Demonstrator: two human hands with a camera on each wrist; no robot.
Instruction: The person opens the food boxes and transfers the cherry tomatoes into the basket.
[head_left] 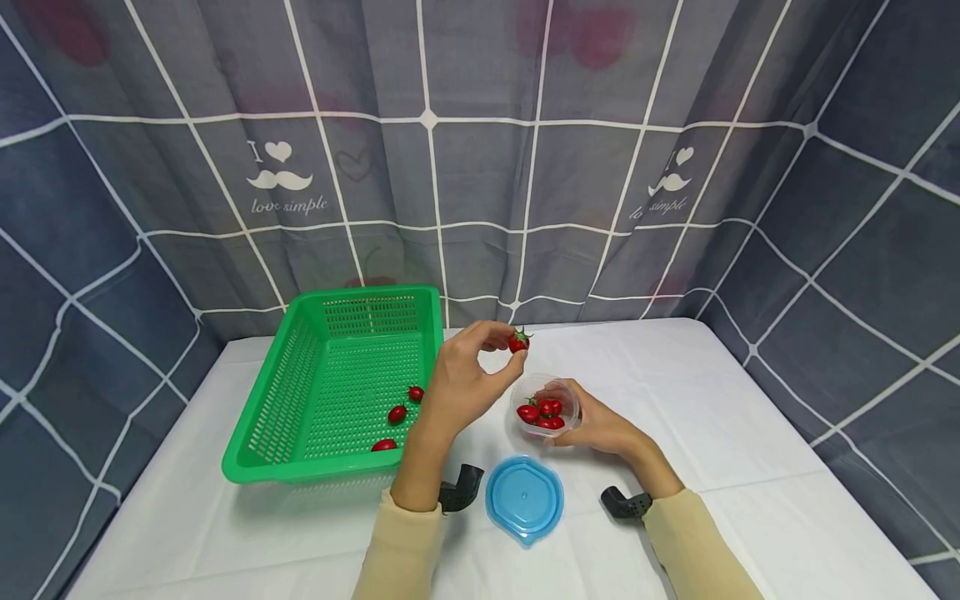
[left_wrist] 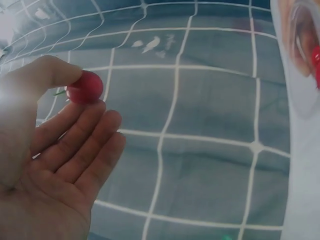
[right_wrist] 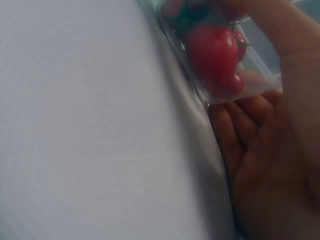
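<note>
Between thumb and fingertips, my left hand (head_left: 468, 375) pinches a cherry tomato (head_left: 518, 341) with a green stem, raised above and just left of a clear plastic container. In the left wrist view the tomato (left_wrist: 85, 87) sits at the tip of the thumb, the other fingers extended below it. My right hand (head_left: 603, 421) grips the clear container (head_left: 517, 429) from its right side, on the white table. Several cherry tomatoes (head_left: 546, 408) lie inside it; the right wrist view shows a red tomato (right_wrist: 212, 55) through the clear wall.
A green plastic basket (head_left: 251, 400) stands on the left of the white table (head_left: 675, 533), with 3 cherry tomatoes (head_left: 397, 414) visible in it. A blue lid (head_left: 524, 500) lies in front of the container. Grey checked cloth (head_left: 480, 175) hangs behind and at both sides.
</note>
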